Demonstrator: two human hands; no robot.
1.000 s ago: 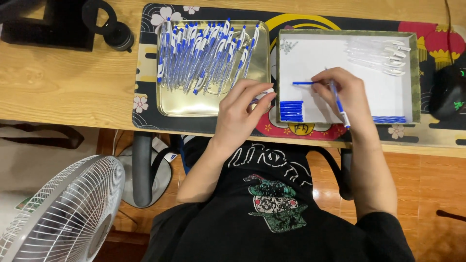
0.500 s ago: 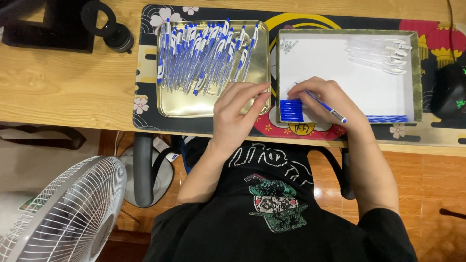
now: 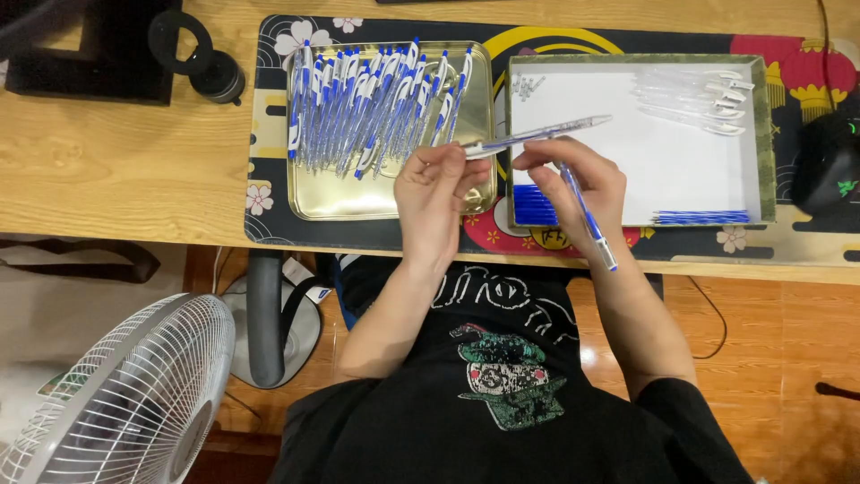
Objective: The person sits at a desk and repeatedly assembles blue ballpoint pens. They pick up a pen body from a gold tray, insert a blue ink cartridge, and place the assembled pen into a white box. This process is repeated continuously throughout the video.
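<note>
Left hand [image 3: 436, 193] fingers pinching clear pen barrel [image 3: 537, 134]; right hand [image 3: 578, 179] steadying it, gripping blue pen [image 3: 587, 215].

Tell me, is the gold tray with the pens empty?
No, the gold tray holds a big pile of blue and white pens spread across its upper half.

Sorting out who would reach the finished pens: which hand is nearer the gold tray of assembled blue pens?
Left. The left hand overlaps the gold tray's front right corner, holding a clear pen barrel. The right hand is over the white tray, farther right.
</note>
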